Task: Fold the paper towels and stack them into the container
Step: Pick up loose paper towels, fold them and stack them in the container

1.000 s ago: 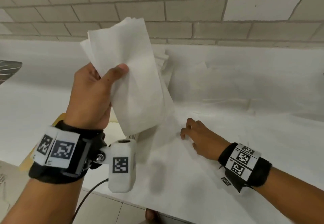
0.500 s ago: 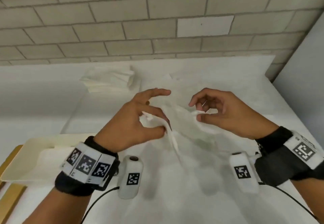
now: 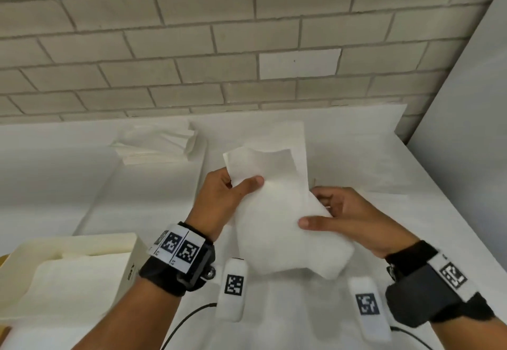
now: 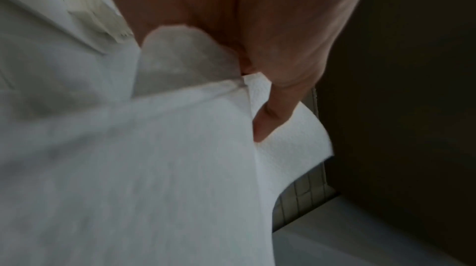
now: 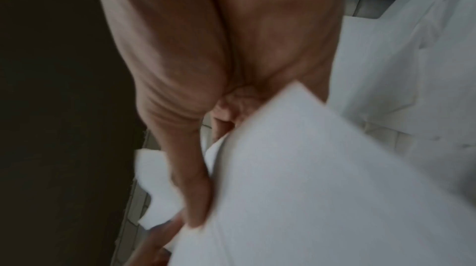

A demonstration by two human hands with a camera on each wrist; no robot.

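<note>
A white paper towel (image 3: 277, 218) hangs in the air above the table, held by both hands. My left hand (image 3: 233, 188) pinches its upper left corner between thumb and fingers. At the towel's right edge my right hand (image 3: 318, 212) grips it, thumb on the near face. The left wrist view shows the towel (image 4: 154, 168) under my thumb, and the right wrist view shows the sheet (image 5: 309, 179) against my thumb. A cream container (image 3: 115, 242) sits at the lower left with folded towels (image 3: 76, 281) inside. A pile of unfolded towels (image 3: 156, 144) lies at the back left.
The table (image 3: 411, 212) is covered with white sheets, and another flat sheet (image 3: 290, 135) lies behind the held towel. A brick wall (image 3: 219, 48) runs along the back. A pale panel (image 3: 472, 130) borders the table's right edge.
A second ago my left hand held a folded towel up while the right rested on the table. Since then both hands met over the table and now hold one towel spread between them.
</note>
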